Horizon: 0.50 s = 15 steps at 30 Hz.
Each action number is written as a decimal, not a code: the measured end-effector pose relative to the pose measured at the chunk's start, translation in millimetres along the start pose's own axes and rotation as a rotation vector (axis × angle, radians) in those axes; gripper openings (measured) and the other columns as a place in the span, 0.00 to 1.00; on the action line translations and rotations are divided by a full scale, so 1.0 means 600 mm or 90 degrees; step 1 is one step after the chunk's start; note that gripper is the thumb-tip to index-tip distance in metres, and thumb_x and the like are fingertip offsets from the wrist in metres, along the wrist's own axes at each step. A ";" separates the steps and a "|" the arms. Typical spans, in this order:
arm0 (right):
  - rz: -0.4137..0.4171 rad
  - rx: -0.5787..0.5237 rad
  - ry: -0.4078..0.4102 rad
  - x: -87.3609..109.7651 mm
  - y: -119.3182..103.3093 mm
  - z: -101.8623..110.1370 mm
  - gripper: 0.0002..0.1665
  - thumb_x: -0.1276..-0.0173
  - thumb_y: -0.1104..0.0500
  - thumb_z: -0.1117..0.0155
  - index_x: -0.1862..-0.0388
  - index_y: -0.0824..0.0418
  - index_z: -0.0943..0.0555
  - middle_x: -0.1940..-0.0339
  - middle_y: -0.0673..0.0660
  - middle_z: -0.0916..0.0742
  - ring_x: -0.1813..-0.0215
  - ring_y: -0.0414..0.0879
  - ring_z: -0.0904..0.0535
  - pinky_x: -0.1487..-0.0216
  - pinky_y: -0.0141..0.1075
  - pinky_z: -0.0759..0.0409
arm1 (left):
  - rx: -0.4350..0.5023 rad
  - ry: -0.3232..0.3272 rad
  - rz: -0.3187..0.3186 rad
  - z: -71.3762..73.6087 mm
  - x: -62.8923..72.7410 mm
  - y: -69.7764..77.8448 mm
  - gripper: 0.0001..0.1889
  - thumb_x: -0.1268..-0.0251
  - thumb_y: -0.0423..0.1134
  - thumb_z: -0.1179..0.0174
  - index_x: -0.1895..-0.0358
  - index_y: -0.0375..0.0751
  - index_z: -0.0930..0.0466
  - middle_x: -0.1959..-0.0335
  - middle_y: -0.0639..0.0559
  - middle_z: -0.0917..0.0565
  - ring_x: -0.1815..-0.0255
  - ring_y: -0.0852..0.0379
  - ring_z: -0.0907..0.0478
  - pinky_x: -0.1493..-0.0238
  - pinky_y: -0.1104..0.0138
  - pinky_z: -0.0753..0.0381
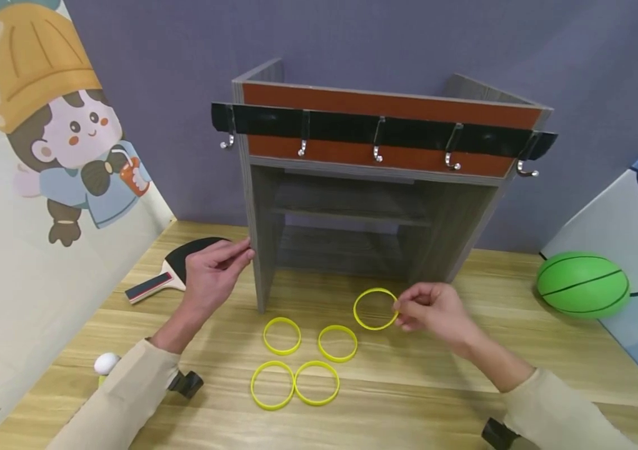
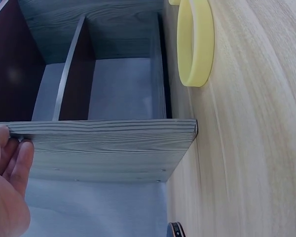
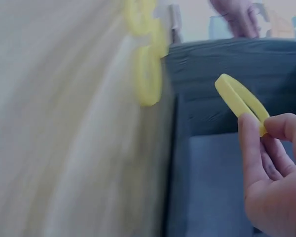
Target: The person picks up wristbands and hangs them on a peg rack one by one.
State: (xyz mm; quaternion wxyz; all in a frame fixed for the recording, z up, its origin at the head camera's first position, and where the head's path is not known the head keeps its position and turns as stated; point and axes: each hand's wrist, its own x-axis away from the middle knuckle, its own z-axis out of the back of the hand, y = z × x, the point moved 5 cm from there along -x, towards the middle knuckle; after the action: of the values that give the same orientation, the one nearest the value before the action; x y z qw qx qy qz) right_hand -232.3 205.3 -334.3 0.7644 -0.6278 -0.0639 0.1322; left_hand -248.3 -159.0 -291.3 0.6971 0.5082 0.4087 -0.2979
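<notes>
My right hand (image 1: 433, 312) pinches a yellow ring (image 3: 235, 97) between thumb and fingers, raised in front of the lower right part of a grey wooden shelf unit (image 1: 465, 212). At the unit's left side, the thumb and fingertips of my left hand (image 1: 214, 272) pinch the front edge of the side panel (image 2: 103, 127). Several more yellow rings (image 1: 265, 335) lie flat on the table before the unit, two of them touching side by side. Across the unit's orange front board (image 1: 319, 94) runs a black strip (image 1: 341, 125) with several silver hooks (image 1: 377, 153), all bare.
A table tennis paddle (image 1: 150, 287) lies left of the unit, partly behind my left hand. Nearer on the left is a white ball (image 1: 106, 363), beside my sleeve. A green ball (image 1: 583, 284) sits at the right against the printed side wall. Purple cloth (image 1: 172, 112) hangs behind the unit.
</notes>
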 end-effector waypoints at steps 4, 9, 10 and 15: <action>0.025 -0.025 -0.017 -0.012 -0.044 -0.018 0.10 0.38 0.71 0.38 0.63 0.80 0.24 0.66 0.71 0.16 0.69 0.53 0.16 0.66 0.45 0.17 | -0.003 0.004 -0.013 -0.001 -0.004 0.015 0.15 0.57 0.13 0.34 0.62 0.25 0.15 0.73 0.40 0.16 0.77 0.60 0.21 0.75 0.79 0.25; 0.027 -0.039 -0.030 -0.029 -0.086 -0.046 0.09 0.38 0.71 0.37 0.63 0.78 0.22 0.65 0.71 0.16 0.66 0.57 0.16 0.62 0.48 0.18 | -0.019 0.018 -0.030 -0.001 -0.007 0.031 0.12 0.58 0.12 0.34 0.65 0.23 0.16 0.74 0.38 0.16 0.78 0.58 0.21 0.76 0.80 0.26; 0.031 -0.041 -0.029 -0.033 -0.093 -0.050 0.09 0.38 0.71 0.37 0.63 0.79 0.22 0.66 0.70 0.16 0.66 0.57 0.16 0.62 0.48 0.17 | -0.020 0.021 -0.026 -0.001 -0.006 0.029 0.12 0.58 0.13 0.33 0.66 0.24 0.15 0.74 0.39 0.16 0.78 0.59 0.21 0.76 0.80 0.26; 0.046 -0.072 -0.019 -0.046 -0.127 -0.067 0.08 0.37 0.71 0.38 0.63 0.78 0.23 0.65 0.70 0.16 0.65 0.56 0.16 0.61 0.47 0.17 | -0.025 0.028 -0.016 0.000 0.002 0.005 0.11 0.56 0.17 0.31 0.66 0.30 0.13 0.73 0.44 0.15 0.76 0.59 0.20 0.75 0.80 0.24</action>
State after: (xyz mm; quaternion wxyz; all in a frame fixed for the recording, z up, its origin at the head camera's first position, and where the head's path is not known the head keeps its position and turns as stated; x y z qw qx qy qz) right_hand -238.7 146.3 -266.0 0.7216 -0.6695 -0.0597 0.1656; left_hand -245.2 -158.2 -291.2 0.6942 0.4955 0.4359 -0.2873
